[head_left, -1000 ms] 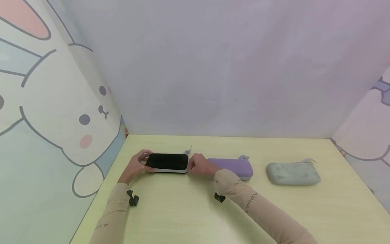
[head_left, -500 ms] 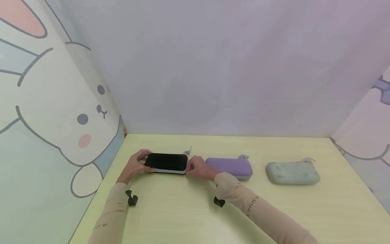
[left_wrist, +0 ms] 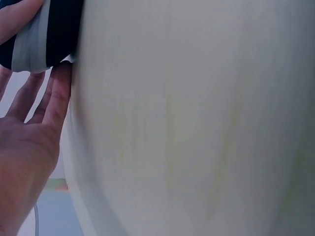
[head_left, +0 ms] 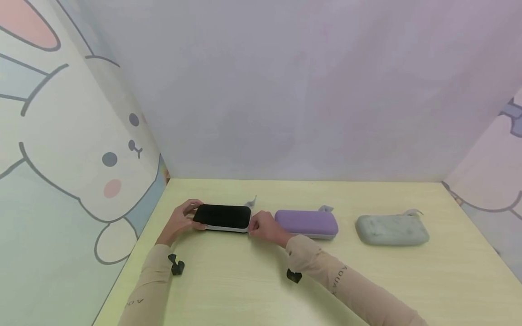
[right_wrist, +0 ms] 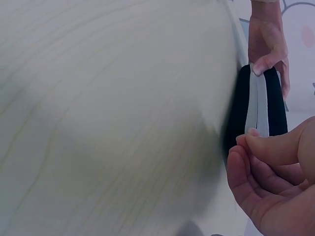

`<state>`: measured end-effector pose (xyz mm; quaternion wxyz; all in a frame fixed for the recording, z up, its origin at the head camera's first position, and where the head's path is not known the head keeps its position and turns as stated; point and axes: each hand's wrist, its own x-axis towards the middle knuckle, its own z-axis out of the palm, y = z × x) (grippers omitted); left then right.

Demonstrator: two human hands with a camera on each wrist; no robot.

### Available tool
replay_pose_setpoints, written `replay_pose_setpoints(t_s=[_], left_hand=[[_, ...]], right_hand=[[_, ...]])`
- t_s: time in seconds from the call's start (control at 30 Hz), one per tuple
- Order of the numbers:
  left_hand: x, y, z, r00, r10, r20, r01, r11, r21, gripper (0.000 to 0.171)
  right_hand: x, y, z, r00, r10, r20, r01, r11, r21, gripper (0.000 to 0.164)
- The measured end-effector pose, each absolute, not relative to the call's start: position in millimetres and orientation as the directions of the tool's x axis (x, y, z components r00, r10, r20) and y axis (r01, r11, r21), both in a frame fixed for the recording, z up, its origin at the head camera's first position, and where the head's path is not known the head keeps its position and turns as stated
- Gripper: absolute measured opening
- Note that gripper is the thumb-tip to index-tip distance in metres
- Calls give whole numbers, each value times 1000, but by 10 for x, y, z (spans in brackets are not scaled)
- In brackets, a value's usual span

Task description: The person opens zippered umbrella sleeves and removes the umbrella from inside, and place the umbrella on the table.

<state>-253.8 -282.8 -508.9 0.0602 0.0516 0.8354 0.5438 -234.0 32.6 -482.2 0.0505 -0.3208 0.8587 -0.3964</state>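
A black case (head_left: 222,216) with a pale zipper band (right_wrist: 253,101) lies at the table's left. My left hand (head_left: 181,221) grips its left end, the thumb pressing on the band and the fingers behind. At the opposite end, my right hand (head_left: 267,226) pinches with thumb and forefinger at the zipper. The zipper pull is hidden between those fingertips. A thin dark seam runs along the band in the right wrist view. Just right of this hand lies a purple case (head_left: 306,222), partly behind the wrist.
A grey-green case (head_left: 392,230) with a fabric loop (head_left: 413,212) lies further right on the pale wooden table (head_left: 228,280). A grey wall (head_left: 302,99) rises behind the table, and a rabbit-print wall (head_left: 81,136) bounds the left side.
My right wrist has dropped slightly toward me while its fingertips stay at the case's right corner. My left hand keeps its grip, and the cases hold their places.
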Motion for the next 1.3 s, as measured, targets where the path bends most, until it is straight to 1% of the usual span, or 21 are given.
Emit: replay_pose_setpoints(t_s=[0.27,0.53,0.77,0.87,1.13,1.3], left_hand=[[-2521,-2815,-5081,-989,145,-35,25,390,920,75],[-2486,-2809,-5067,-989,138,-43,15,389,921,75],[-2485,-2818,-5050,-985,155,-73,-5,399,917,74],[-2486,-2815,-5048,-984,160,-76,-2,417,909,75],[-2489,-2793,-5067,-982,184,-48,33,413,910,75],[-2515,-2764,-5075,-985,166,-37,49,482,875,77]], right_hand=[[-2315,294,-4850,-815,-552,175,-496,510,-702,12],[-2316,256,-4844,-826,-521,218,-534,597,-599,16],[-2310,231,-4817,-843,-496,207,-517,643,-565,21],[-2313,227,-4813,-851,-489,192,-504,657,-561,26],[-2302,227,-4836,-854,-492,167,-484,637,-600,19],[-2291,224,-4847,-854,-483,191,-488,620,-614,20]])
